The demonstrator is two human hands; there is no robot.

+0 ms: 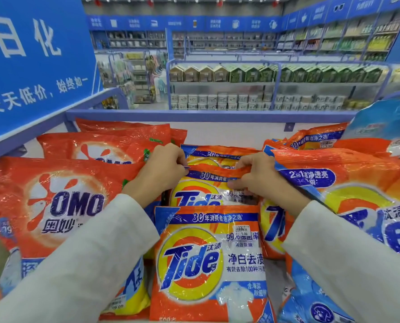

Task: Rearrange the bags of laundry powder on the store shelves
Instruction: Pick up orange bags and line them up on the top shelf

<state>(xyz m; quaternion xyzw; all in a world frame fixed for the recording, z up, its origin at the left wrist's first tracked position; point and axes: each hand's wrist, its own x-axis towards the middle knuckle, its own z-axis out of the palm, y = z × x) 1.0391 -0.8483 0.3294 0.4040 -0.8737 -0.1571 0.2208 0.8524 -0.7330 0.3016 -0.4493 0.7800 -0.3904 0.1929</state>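
**Step in hand.** The centre column of small Tide bags is being straightened. The left hand (165, 170) and the right hand (256, 174) each pinch the top seam of the middle Tide bag (201, 197), one near each upper corner, with fingers curled over the seam. Neither hand is free.

**Location.** The held bag lies in the centre of the frame on the shelf (194, 115). Its lower part is covered by the front Tide bag (208, 259), and its top seam overlaps the rear Tide bag (220, 157). The OMO bags (61, 206) lie against it at centre left. The large Tide bag (357, 206) crowds it at centre right, touching the right hand.

**Next move.** The bag probably has to be lifted or drawn by the seam until it sits square in the column. This calls for an equal pull from both hands, since clearance on either side is tight.

**Appearance.** The bag is glossy, creased orange film with a yellow roundel, blue Tide lettering and a blue band under the seam. A white price label sits just below the right hand. The filling looks loose and is likely to shift when the bag is raised.
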